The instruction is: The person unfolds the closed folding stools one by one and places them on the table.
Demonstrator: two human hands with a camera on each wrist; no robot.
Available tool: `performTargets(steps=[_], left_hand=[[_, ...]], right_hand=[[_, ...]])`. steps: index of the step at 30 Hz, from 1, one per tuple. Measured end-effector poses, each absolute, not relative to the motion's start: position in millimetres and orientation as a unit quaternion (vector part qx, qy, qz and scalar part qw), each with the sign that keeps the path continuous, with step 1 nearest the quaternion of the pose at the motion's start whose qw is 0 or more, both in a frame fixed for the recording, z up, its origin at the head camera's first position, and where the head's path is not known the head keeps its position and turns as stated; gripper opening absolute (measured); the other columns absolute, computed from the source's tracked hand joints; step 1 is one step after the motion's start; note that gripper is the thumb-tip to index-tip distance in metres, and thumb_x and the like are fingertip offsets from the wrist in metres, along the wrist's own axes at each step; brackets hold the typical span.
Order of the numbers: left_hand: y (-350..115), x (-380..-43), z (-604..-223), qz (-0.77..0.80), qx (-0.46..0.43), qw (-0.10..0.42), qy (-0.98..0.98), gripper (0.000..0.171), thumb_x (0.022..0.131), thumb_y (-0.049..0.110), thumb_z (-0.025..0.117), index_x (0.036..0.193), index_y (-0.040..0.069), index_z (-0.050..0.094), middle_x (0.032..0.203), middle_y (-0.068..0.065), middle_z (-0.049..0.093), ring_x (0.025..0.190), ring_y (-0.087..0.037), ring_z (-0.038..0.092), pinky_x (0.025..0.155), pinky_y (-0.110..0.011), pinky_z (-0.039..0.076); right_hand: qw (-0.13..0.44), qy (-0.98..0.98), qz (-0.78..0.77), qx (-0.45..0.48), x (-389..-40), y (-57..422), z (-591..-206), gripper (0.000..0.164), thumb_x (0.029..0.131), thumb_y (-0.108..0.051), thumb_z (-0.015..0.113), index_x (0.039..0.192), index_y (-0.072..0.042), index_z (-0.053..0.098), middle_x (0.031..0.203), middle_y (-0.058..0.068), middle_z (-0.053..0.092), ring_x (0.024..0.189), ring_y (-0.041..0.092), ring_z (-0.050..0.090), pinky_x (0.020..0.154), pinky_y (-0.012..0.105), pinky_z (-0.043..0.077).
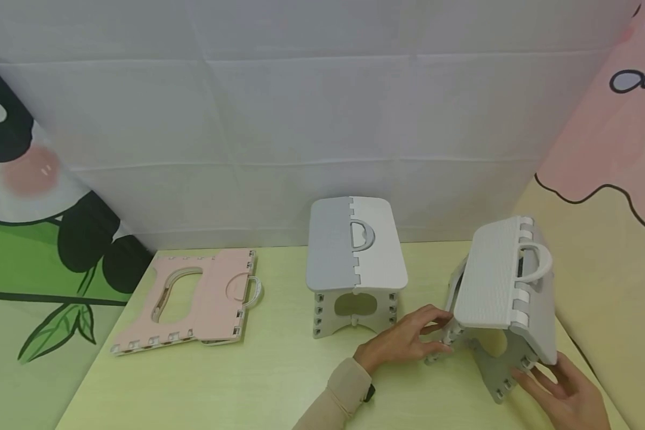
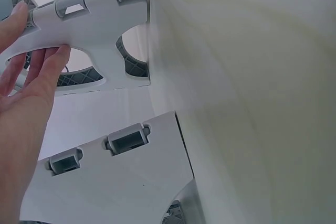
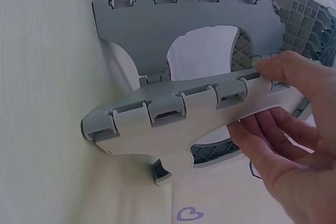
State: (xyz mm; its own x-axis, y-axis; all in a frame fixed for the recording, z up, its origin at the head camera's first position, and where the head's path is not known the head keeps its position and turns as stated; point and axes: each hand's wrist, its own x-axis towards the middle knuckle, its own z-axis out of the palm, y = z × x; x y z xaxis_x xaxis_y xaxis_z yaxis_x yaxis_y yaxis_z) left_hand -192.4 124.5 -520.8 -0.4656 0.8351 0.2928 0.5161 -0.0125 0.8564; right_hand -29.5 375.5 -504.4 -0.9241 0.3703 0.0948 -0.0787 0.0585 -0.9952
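Observation:
Both hands are on a white and grey folding step stool at the table's right side. Its top is bent along the middle hinge, and its legs stand partly folded in. With thumb and fingers my left hand grips the leg panel on the left; in the left wrist view its fingers reach into the oval opening of that panel. My right hand holds the opposite side panel, its thumb on the hinged edge and fingers at the cut-out of the pale panel. A carry handle sticks out at the top's fold.
A second stool, grey and white, stands unfolded left of my left hand. Farther left a pink stool lies folded flat on the pale yellow table. A white cloth hangs behind, with printed cloths at both sides.

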Motion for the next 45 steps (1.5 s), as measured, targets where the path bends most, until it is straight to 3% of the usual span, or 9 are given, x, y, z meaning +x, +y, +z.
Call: performTargets(steps=[6,11,18,26,40,45], left_hand=[[125.5,-193.1,-521.7,0.507,0.498,0.160,0.685,0.055,0.097,0.008,0.071,0.146,0.002,0.046,0.139,-0.009,0.051,0.134,-0.007,0.048,0.110,-0.018,0.040],[125.8,-193.3,-520.4,0.508,0.499,0.160,0.684,0.055,0.097,0.007,0.071,0.146,0.001,0.045,0.139,-0.010,0.050,0.135,-0.006,0.047,0.111,-0.017,0.040],[125.3,-193.0,-518.6,0.509,0.499,0.160,0.682,0.056,0.097,0.006,0.071,0.146,0.000,0.045,0.138,-0.010,0.050,0.135,-0.006,0.047,0.111,-0.018,0.040],[123.6,-192.7,-519.8,0.514,0.498,0.163,0.679,0.056,0.097,0.003,0.069,0.147,-0.001,0.044,0.139,-0.012,0.049,0.136,-0.006,0.045,0.112,-0.018,0.039],[122.8,-190.4,-519.5,0.514,0.497,0.165,0.679,0.055,0.097,0.002,0.069,0.146,-0.002,0.044,0.140,-0.013,0.050,0.136,-0.006,0.045,0.112,-0.019,0.039],[123.0,-190.3,-519.6,0.515,0.498,0.167,0.678,0.055,0.097,0.001,0.069,0.146,-0.002,0.044,0.141,-0.013,0.049,0.138,-0.007,0.044,0.112,-0.019,0.039]], right_hand=[[0.144,-0.678,0.707,-0.142,-26.2,380.5,-509.5,0.056,0.085,0.015,0.075,0.131,-0.015,0.070,0.117,-0.024,0.067,0.098,-0.007,0.066,0.076,0.015,0.058],[0.154,-0.686,0.702,-0.116,-24.4,384.0,-508.9,0.056,0.086,0.017,0.073,0.135,-0.010,0.067,0.120,-0.022,0.067,0.101,-0.007,0.066,0.078,0.015,0.058],[0.147,-0.659,0.729,-0.117,-23.5,388.5,-511.5,0.058,0.086,0.019,0.071,0.135,-0.011,0.068,0.121,-0.020,0.068,0.102,-0.004,0.067,0.078,0.017,0.059],[0.167,-0.672,0.715,-0.097,-21.6,388.6,-509.4,0.060,0.084,0.022,0.071,0.139,-0.002,0.062,0.124,-0.018,0.068,0.106,-0.005,0.066,0.081,0.017,0.058],[0.172,-0.652,0.734,-0.082,-19.9,393.5,-515.5,0.064,0.085,0.025,0.066,0.139,-0.010,0.065,0.131,-0.018,0.063,0.108,-0.005,0.065,0.082,0.017,0.058],[0.179,-0.659,0.727,-0.071,-18.8,396.5,-517.3,0.064,0.085,0.025,0.066,0.142,-0.003,0.060,0.133,-0.015,0.063,0.112,-0.005,0.064,0.084,0.017,0.057]])
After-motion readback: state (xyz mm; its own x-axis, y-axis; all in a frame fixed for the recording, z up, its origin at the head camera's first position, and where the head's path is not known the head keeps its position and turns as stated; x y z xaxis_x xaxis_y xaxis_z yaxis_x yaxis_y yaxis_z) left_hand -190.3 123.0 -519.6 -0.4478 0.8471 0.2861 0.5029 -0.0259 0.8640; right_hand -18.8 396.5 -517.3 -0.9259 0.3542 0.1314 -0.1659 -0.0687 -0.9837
